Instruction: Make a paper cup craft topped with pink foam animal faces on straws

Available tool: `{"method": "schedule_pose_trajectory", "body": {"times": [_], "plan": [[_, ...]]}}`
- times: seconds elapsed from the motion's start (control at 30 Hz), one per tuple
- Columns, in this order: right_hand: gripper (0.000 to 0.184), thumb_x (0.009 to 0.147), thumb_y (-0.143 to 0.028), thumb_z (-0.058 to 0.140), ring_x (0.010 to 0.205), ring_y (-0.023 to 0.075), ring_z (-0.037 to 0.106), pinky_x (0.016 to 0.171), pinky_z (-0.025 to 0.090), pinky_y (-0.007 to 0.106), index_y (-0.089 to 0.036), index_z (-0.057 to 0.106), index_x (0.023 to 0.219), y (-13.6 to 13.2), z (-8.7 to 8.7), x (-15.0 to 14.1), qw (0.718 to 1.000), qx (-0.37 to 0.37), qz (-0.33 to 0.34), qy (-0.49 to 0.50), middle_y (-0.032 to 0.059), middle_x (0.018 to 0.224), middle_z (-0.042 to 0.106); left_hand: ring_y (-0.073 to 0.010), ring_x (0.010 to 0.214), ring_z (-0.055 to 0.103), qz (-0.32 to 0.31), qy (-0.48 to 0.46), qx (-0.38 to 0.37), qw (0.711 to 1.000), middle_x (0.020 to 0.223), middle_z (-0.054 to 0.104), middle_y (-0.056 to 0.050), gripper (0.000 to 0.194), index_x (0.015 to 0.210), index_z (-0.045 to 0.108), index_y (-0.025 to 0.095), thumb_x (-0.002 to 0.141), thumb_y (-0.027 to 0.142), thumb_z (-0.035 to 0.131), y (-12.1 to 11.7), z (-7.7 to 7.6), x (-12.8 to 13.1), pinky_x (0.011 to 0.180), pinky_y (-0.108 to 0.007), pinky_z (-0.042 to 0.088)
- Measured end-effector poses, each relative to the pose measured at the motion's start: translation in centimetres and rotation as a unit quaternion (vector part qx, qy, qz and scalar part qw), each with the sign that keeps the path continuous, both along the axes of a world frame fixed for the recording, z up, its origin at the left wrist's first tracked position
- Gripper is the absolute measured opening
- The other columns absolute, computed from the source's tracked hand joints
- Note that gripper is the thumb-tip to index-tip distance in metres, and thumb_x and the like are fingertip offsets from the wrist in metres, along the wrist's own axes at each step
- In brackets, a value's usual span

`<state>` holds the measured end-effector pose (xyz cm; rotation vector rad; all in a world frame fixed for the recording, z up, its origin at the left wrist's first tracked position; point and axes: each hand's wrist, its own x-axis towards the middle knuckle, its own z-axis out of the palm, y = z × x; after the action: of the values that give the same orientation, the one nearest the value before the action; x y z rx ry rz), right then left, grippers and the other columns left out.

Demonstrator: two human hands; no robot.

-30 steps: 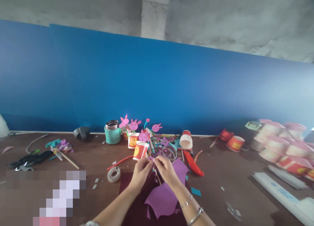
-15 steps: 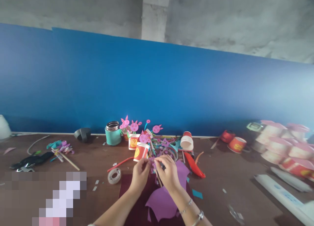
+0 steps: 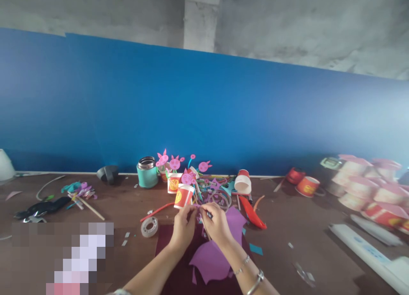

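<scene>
My left hand (image 3: 183,224) and my right hand (image 3: 217,221) meet over the table, fingers pinched together on a small purple paper piece fixed to a thin wooden stick (image 3: 205,229). The stick slants down between my wrists. Beneath them lie a cut purple paper sheet (image 3: 214,256) and a dark maroon sheet (image 3: 172,261). Just beyond my fingers stands a red paper cup (image 3: 183,196) with pink paper animal faces (image 3: 174,163) on sticks behind it.
A tape roll (image 3: 149,227) lies left of my hands, a teal jar (image 3: 147,172) further back. Red scissors (image 3: 252,212) lie to the right. Stacked paper cups (image 3: 370,188) fill the far right, with a white ruler-like strip (image 3: 361,248). A blue wall backs the table.
My hands stay together on the stick piece, with only small finger shifts; the view wobbled slightly.
</scene>
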<state>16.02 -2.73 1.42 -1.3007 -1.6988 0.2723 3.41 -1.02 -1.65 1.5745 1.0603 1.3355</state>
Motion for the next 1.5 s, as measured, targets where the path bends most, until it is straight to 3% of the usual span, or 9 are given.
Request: {"method": "schedule_pose_trajectory", "body": {"times": [0.37,0.53,0.9,1.13,1.5], "plan": [[0.019,0.080,-0.016,0.049,0.074,0.0186,0.061,0.071,0.048,0.029,-0.017,0.068,0.077,0.1,0.0,0.2,1.000,-0.009,0.007,0.011,0.0067,0.076,0.067,-0.0146,0.061,0.057,0.003,-0.015,0.000,1.000,0.069,0.064,-0.003,0.024,0.087,0.065,0.017,0.083,0.036,0.051,0.0,0.2,0.0,0.055,-0.023,0.044],[0.018,0.076,-0.016,0.051,0.070,0.0185,0.061,0.068,0.048,0.028,-0.017,0.068,0.074,0.1,0.0,0.1,0.999,-0.015,-0.008,0.037,0.0058,0.073,0.068,-0.0151,0.061,0.057,0.018,-0.009,0.021,1.000,0.066,0.063,-0.002,0.023,0.081,0.066,0.018,0.081,0.037,0.053,-0.2,0.6,0.0,0.056,-0.023,0.045],[0.018,0.070,-0.023,0.051,0.057,0.0170,0.058,0.053,0.044,0.024,-0.015,0.067,0.066,-0.1,1.1,0.0,0.978,-0.129,-0.026,0.163,0.0038,0.062,0.067,-0.0126,0.060,0.053,-0.024,0.010,0.028,0.999,0.069,0.060,-0.001,0.018,0.077,0.060,0.019,0.083,0.031,0.049,-0.2,0.7,0.0,0.056,-0.021,0.041],[0.022,0.077,-0.030,0.050,0.061,0.0179,0.058,0.055,0.042,0.024,-0.014,0.065,0.069,0.1,0.9,0.2,0.983,-0.099,-0.029,0.151,0.0056,0.067,0.066,-0.0133,0.058,0.054,0.005,-0.001,0.021,1.000,0.065,0.060,0.000,0.019,0.079,0.061,0.018,0.082,0.034,0.051,-0.2,0.6,0.0,0.057,-0.022,0.042],[0.017,0.073,-0.025,0.051,0.064,0.0185,0.060,0.061,0.043,0.024,-0.017,0.062,0.066,0.2,0.3,0.1,0.992,-0.097,-0.037,0.077,0.0039,0.066,0.066,-0.0142,0.064,0.056,-0.010,0.037,0.062,0.997,0.074,0.063,-0.003,0.017,0.083,0.062,0.018,0.084,0.026,0.047,-0.2,0.7,-0.1,0.060,-0.023,0.043]]}}
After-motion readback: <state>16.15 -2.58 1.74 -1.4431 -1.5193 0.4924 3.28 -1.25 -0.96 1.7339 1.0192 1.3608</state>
